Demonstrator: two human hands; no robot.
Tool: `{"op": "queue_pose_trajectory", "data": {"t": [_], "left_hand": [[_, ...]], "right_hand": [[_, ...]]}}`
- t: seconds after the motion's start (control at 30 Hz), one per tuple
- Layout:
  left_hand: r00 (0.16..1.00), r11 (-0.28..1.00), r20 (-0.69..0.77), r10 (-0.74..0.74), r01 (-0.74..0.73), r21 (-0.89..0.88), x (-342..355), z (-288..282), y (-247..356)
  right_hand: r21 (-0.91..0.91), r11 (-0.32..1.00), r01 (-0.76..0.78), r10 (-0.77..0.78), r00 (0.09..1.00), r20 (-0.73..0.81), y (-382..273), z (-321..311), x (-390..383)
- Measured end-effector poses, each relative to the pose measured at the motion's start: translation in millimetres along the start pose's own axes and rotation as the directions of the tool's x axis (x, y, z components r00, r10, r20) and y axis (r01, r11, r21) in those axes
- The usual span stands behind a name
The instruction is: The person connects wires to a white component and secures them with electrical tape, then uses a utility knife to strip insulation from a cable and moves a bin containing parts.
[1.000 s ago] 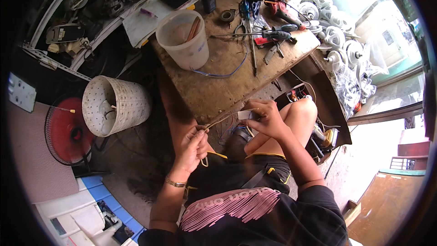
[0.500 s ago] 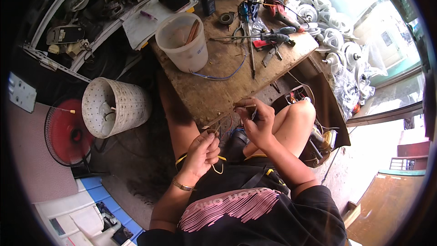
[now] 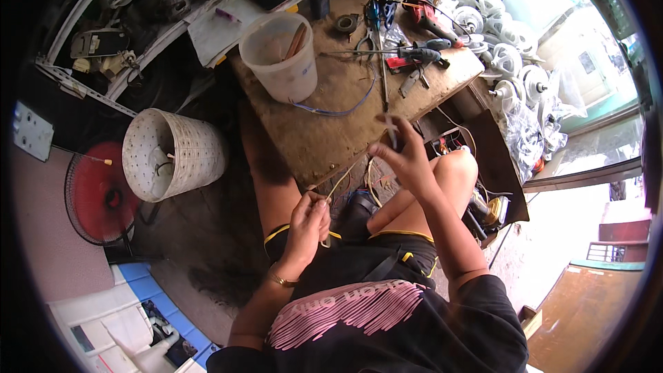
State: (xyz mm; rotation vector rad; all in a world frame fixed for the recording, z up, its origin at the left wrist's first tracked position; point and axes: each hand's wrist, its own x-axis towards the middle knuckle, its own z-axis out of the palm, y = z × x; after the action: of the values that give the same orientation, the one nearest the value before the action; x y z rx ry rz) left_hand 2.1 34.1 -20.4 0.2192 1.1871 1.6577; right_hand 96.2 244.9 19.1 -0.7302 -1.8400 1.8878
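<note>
My left hand [image 3: 311, 220] is closed, pinching a thin yellowish cord [image 3: 340, 183] over my lap, just off the near corner of the wooden table [image 3: 304, 141]. The cord slants up to the right, and a loop of it hangs between my hands. My right hand [image 3: 409, 162] is at the table's right front edge, thumb apart from curled fingers. A pale, narrow object [image 3: 392, 131] shows among those fingers, too blurred to name. Just beyond that hand lies the tip of a long screwdriver [image 3: 384, 83].
A translucent bucket [image 3: 280, 79] stands on the table beside a blue wire [image 3: 338, 112]. Farther back lie a red drill [image 3: 425, 17], pliers [image 3: 366, 43] and a tape roll [image 3: 345, 24]. At left are a perforated white tub [image 3: 200, 155] and a red fan [image 3: 103, 193]. White plastic parts [image 3: 507, 59] are heaped at right.
My right hand has moved up and slightly right, and its fingers have spread. More of the cord now shows between my hands. The left hand keeps its pinch.
</note>
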Motion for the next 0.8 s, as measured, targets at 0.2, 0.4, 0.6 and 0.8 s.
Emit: {"op": "queue_pose_trajectory", "data": {"t": [0.2, 0.4, 0.6, 0.8], "left_hand": [[0.991, 0.969, 0.034, -0.128, 0.133, -0.21, 6.3, 1.2, -5.3], [0.992, 0.984, 0.013, -0.129, 0.13, -0.122, 6.1, 7.6, -5.5], [0.996, 0.995, 0.002, -0.087, 0.087, -0.048, -2.0, 3.5, -9.3], [0.997, 0.998, -0.06, -0.057, 0.057, -0.002, -11.7, 6.9, -9.1]], "right_hand": [[-0.177, 0.981, -0.079, 0.072, 0.996, -0.046, 59.6, 20.2, -44.5], [0.13, 0.985, -0.116, 0.084, 0.97, 0.227, 66.1, 40.2, -56.0], [0.141, 0.982, -0.125, 0.081, 0.957, 0.28, 47.0, 53.6, -57.8], [0.194, 0.98, -0.053, -0.006, 0.956, 0.292, 53.5, 61.4, -61.6]]}}
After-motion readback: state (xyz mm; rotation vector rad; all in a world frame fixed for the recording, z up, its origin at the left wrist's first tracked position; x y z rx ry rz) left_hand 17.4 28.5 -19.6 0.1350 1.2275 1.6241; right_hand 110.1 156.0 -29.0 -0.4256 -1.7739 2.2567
